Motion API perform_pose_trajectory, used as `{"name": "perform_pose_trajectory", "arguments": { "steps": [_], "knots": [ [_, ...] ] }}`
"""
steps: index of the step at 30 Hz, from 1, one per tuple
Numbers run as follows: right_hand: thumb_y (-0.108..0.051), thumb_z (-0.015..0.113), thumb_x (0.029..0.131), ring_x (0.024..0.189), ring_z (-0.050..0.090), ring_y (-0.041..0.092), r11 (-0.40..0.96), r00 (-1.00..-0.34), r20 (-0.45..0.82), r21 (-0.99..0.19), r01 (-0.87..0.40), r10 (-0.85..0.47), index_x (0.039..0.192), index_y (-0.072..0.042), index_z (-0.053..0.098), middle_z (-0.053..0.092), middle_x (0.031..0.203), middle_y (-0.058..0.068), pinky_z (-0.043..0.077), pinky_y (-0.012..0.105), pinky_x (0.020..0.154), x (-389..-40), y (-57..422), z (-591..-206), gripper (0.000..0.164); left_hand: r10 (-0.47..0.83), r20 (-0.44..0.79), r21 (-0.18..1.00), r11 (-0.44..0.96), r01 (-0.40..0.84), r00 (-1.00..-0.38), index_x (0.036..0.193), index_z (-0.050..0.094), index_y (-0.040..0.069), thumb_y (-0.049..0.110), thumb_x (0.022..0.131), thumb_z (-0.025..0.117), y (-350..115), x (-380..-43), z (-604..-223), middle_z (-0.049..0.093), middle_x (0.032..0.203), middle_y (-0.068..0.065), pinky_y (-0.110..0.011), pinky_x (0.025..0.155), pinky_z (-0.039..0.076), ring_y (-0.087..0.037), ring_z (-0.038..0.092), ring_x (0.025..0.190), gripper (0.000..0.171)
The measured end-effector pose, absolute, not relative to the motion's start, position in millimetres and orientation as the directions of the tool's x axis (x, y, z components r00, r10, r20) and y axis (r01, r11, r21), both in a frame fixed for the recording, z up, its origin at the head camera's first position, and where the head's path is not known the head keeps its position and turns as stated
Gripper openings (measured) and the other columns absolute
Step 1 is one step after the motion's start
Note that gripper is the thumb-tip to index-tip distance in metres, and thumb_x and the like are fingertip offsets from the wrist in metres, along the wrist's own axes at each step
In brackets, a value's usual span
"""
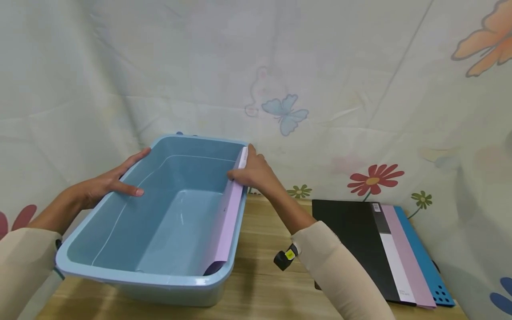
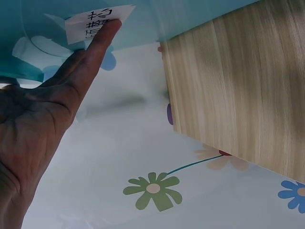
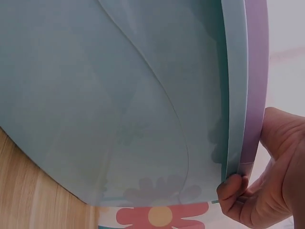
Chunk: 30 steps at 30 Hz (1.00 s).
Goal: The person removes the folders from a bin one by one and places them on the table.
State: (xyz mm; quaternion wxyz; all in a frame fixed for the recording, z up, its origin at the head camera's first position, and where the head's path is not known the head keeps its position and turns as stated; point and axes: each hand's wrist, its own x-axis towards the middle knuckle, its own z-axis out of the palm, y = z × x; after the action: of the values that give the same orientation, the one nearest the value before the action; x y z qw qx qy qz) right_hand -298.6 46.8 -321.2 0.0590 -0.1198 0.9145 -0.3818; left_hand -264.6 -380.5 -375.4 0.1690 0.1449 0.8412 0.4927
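Observation:
A light blue plastic basin [image 1: 132,279] is held at a tilt over the wooden table. Inside it, a lilac folder [image 1: 224,222] stands along the right wall, its upper edge level with the rim. My right hand [image 1: 252,171] grips the right rim and the folder together near the far corner; the thumb lies on the folder and the fingers curl under the rim [image 3: 238,95]. At the left rim, my left hand [image 1: 106,184] holds the basin with its thumb inside. Its other fingers lie along the outer wall, by a white label [image 2: 97,21].
To the right, on the wooden table [image 1: 276,284], lie a black folder [image 1: 348,231], a lilac folder [image 1: 404,249] and a blue folder [image 1: 424,258], overlapping. A pale curtain [image 1: 208,58] with flowers and butterflies hangs close behind the table.

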Motion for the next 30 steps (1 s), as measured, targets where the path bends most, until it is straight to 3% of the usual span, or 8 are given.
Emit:
{"name": "perform_pose_trajectory", "arguments": {
  "steps": [3,5,7,10,15,20,24,30],
  "knots": [
    [-0.028,0.076,0.088,0.122,0.066,0.04,0.632,-0.96,0.008,-0.751,-0.19,-0.279,0.178,-0.006,0.018,0.053,0.153,0.029,0.063,0.05,0.099,-298.2,51.4,-320.7,0.109,0.41,-0.141,0.882,0.466,0.074,-0.901,0.176,-0.009,0.058,0.025,0.1,0.073,-378.1,-265.3,-375.2,-0.002,0.188,-0.022,-0.069,0.091,0.068,-0.074,0.035,0.154,0.117],
    [-0.026,0.077,0.087,0.111,0.068,0.037,0.591,-0.957,0.014,-0.784,-0.19,-0.289,0.172,-0.006,0.025,0.058,0.144,0.028,0.062,0.044,0.083,-297.8,54.4,-321.2,0.101,0.409,-0.14,0.882,0.465,0.073,-0.902,0.176,-0.009,0.058,0.024,0.1,0.073,-376.9,-265.5,-375.2,-0.002,0.188,-0.022,-0.068,0.092,0.068,-0.073,0.036,0.154,0.116],
    [-0.024,0.077,0.087,0.102,0.069,0.034,0.548,-0.955,0.006,-0.818,-0.175,-0.297,0.167,-0.008,0.029,0.061,0.138,0.026,0.056,0.037,0.068,-297.7,57.3,-321.7,0.095,0.407,-0.142,0.88,0.469,0.072,-0.902,0.176,-0.009,0.058,0.024,0.101,0.073,-376.8,-265.6,-375.0,-0.002,0.188,-0.022,-0.068,0.091,0.068,-0.073,0.037,0.154,0.116],
    [-0.025,0.077,0.089,0.093,0.069,0.03,0.508,-0.953,-0.031,-0.851,-0.132,-0.301,0.166,-0.012,0.027,0.06,0.135,0.024,0.048,0.032,0.057,-298.7,61.1,-321.8,0.092,0.404,-0.146,0.878,0.474,0.07,-0.903,0.177,-0.009,0.057,0.024,0.101,0.072,-377.6,-265.4,-373.8,-0.001,0.188,-0.023,-0.067,0.091,0.068,-0.073,0.039,0.153,0.115],
    [-0.022,0.075,0.093,0.081,0.07,0.024,0.401,-0.933,-0.048,-0.91,-0.107,-0.357,0.161,-0.011,0.032,0.061,0.133,0.024,0.049,0.03,0.053,-303.7,67.6,-321.7,0.081,0.4,-0.142,0.878,0.474,0.072,-0.906,0.177,-0.008,0.057,0.025,0.103,0.072,-379.9,-264.1,-372.6,0.001,0.187,-0.023,-0.067,0.089,0.069,-0.071,0.043,0.151,0.114],
    [-0.015,0.074,0.097,0.08,0.078,0.025,0.244,-0.897,-0.062,-0.968,-0.052,-0.438,0.161,-0.011,0.034,0.063,0.134,0.024,0.062,0.034,0.057,-307.6,76.4,-322.3,0.075,0.406,-0.13,0.879,0.47,0.084,-0.905,0.177,-0.008,0.056,0.024,0.102,0.071,-380.7,-262.6,-374.1,0.004,0.187,-0.023,-0.067,0.088,0.069,-0.067,0.047,0.149,0.114],
    [-0.019,0.074,0.101,0.089,0.082,0.027,0.196,-0.885,-0.125,-0.98,0.039,-0.448,0.17,-0.021,0.027,0.059,0.142,0.021,0.069,0.038,0.067,-308.5,84.0,-321.8,0.084,0.402,-0.126,0.873,0.478,0.091,-0.907,0.177,-0.008,0.056,0.025,0.101,0.071,-380.8,-261.6,-374.8,0.006,0.186,-0.024,-0.065,0.087,0.07,-0.064,0.05,0.147,0.114],
    [-0.023,0.075,0.102,0.091,0.082,0.027,0.175,-0.866,-0.218,-0.972,0.154,-0.45,0.18,-0.035,0.008,0.065,0.143,0.022,0.068,0.037,0.069,-310.2,94.5,-323.7,0.103,0.406,-0.119,0.871,0.48,0.101,-0.906,0.178,-0.008,0.054,0.025,0.1,0.072,-378.2,-261.4,-375.2,0.008,0.185,-0.025,-0.065,0.087,0.07,-0.066,0.048,0.148,0.115]
  ]
}}
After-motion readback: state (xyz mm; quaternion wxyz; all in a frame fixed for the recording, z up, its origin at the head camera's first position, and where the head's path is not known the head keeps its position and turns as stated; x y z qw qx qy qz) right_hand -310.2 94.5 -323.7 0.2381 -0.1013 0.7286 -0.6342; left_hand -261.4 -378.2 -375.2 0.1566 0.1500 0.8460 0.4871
